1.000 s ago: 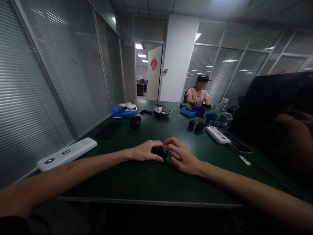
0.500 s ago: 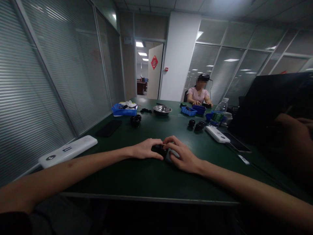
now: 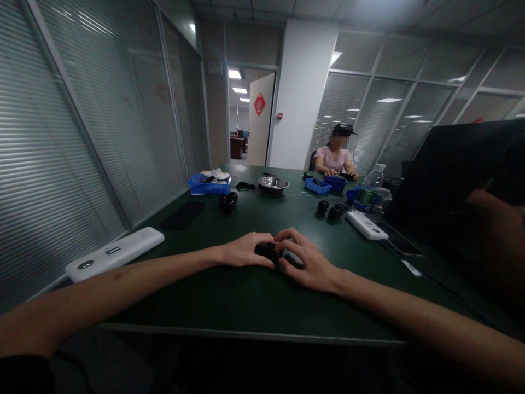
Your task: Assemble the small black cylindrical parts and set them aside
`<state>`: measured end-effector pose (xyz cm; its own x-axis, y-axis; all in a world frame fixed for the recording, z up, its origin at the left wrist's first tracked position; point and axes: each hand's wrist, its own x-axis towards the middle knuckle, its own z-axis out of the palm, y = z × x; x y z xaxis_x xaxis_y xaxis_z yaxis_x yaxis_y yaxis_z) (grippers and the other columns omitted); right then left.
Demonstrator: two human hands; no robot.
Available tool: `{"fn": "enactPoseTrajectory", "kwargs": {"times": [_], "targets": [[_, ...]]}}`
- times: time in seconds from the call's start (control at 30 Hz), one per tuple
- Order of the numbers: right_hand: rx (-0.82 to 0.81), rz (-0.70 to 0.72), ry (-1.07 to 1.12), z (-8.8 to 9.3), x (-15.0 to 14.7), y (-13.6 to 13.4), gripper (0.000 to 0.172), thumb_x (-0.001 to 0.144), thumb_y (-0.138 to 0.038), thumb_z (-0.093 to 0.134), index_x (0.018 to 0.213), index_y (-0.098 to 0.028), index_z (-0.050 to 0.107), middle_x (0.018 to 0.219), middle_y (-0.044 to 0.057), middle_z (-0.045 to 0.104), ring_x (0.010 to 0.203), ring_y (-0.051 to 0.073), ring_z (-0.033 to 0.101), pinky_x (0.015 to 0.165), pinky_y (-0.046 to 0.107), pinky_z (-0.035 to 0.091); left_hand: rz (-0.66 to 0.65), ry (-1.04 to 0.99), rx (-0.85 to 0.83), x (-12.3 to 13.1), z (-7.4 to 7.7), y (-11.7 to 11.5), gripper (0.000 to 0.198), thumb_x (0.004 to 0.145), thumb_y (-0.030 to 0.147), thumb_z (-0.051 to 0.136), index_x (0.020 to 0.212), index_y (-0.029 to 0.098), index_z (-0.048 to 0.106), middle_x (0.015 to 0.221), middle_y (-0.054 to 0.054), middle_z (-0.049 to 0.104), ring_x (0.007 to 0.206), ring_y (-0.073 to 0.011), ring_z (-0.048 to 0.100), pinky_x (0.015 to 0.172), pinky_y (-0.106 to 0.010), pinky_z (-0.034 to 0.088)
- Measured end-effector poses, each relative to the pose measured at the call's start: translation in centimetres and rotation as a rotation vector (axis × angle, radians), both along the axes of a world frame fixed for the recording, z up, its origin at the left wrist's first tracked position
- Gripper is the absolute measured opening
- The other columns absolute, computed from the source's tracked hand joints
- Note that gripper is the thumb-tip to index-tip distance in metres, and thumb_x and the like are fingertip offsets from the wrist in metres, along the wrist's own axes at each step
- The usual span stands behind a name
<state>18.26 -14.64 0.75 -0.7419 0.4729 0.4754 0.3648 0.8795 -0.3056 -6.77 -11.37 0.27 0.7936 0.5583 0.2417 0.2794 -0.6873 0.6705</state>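
Just above the table top, a small black part (image 3: 267, 251) sits between my two hands, and its exact kind is too dark to make out. My left hand (image 3: 245, 250) is closed around its left side, thumb in front and fingers behind. From the right, my right hand (image 3: 305, 261) has its fingers curled over the near end of the same part, with the fingertips and thumb touching it. Part of the piece is hidden by my fingers. Farther back on the green table (image 3: 229, 295) stand similar black round parts (image 3: 228, 202), with others (image 3: 335, 211) on the right.
A steel bowl (image 3: 273, 185) and a blue tray (image 3: 209, 186) are at the back. White power banks (image 3: 118, 251) lie left and right, near phones. A bottle (image 3: 369, 189) and blue bins (image 3: 318, 186) stand right. Another person (image 3: 334, 158) sits opposite; a dark screen (image 3: 455, 169) rises at right.
My right thumb and fingers have shifted slightly on the black part. My left hand keeps its hold, and the things on the table are unmoved.
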Motion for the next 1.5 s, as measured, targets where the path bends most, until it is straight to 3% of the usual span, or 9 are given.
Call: {"fn": "enactPoseTrajectory", "kwargs": {"times": [0.1,0.23,0.43,0.67,0.87,1.17,1.4,1.5], "targets": [[0.003,0.011,0.001,0.08,0.01,-0.05,0.024,0.096,-0.016,0.058,0.119,-0.021,0.059,0.13,0.012,0.053,0.117,0.025,0.057,0.1,0.044,0.054,-0.002,-0.005,0.0,0.06,0.02,-0.06,0.042,0.088,0.042,0.079,0.118,0.016,0.066,0.11,-0.005,0.064,0.101,-0.0229,0.059,0.088,-0.033,0.043],[0.011,0.02,0.0,0.0,0.14,-0.02,0.038,0.087,-0.002,0.054,0.12,-0.021,0.059,0.133,0.011,0.053,0.119,0.025,0.057,0.101,0.044,0.054,0.005,-0.007,-0.009,0.14,0.18,-0.18,0.042,0.087,0.044,0.08,0.116,0.016,0.066,0.107,-0.004,0.063,0.099,-0.0223,0.059,0.087,-0.033,0.044],[-0.002,0.002,0.006,0.12,-0.01,-0.32,0.02,0.097,-0.021,0.06,0.118,-0.021,0.059,0.131,0.012,0.053,0.116,0.025,0.058,0.1,0.044,0.055,-0.004,-0.004,-0.015,0.01,0.37,-0.4,0.041,0.089,0.043,0.078,0.118,0.016,0.066,0.11,-0.005,0.063,0.1,-0.0222,0.059,0.089,-0.033,0.044],[0.006,0.015,-0.001,0.0,0.07,-0.1,0.03,0.093,-0.008,0.055,0.119,-0.021,0.059,0.133,0.012,0.052,0.118,0.025,0.057,0.1,0.043,0.055,0.003,0.007,-0.01,-0.04,0.35,-0.36,0.043,0.088,0.044,0.079,0.118,0.016,0.066,0.109,-0.005,0.063,0.099,-0.0218,0.058,0.087,-0.032,0.044],[0.002,-0.01,-0.014,0.18,-0.04,-0.24,0.019,0.1,-0.025,0.06,0.119,-0.022,0.06,0.131,0.012,0.053,0.116,0.025,0.059,0.099,0.044,0.055,-0.005,-0.001,-0.008,-0.05,0.18,-0.15,0.041,0.089,0.043,0.078,0.119,0.017,0.066,0.112,-0.005,0.064,0.102,-0.0227,0.059,0.089,-0.033,0.044],[0.016,0.019,-0.012,-0.03,0.11,-0.05,0.033,0.092,-0.007,0.053,0.121,-0.021,0.058,0.132,0.012,0.052,0.117,0.025,0.057,0.1,0.044,0.055,-0.002,-0.011,-0.002,0.05,-0.05,-0.07,0.041,0.087,0.041,0.081,0.116,0.016,0.066,0.106,-0.004,0.063,0.098,-0.0213,0.058,0.087,-0.032,0.043],[0.012,0.005,-0.007,0.14,0.06,-0.25,0.021,0.098,-0.021,0.06,0.119,-0.022,0.059,0.132,0.011,0.053,0.117,0.025,0.058,0.099,0.043,0.055,-0.002,-0.005,-0.013,0.09,0.42,-0.4,0.037,0.089,0.039,0.079,0.115,0.015,0.066,0.107,-0.004,0.063,0.097,-0.0206,0.058,0.086,-0.032,0.043],[0.014,0.016,-0.006,0.13,0.08,-0.25,0.025,0.096,-0.014,0.057,0.119,-0.021,0.058,0.132,0.012,0.053,0.117,0.025,0.058,0.099,0.043,0.055,-0.006,-0.013,-0.029,0.04,0.45,-0.4,0.039,0.089,0.041,0.079,0.115,0.016,0.067,0.109,-0.004,0.064,0.099,-0.021,0.059,0.088,-0.032,0.044]]}}
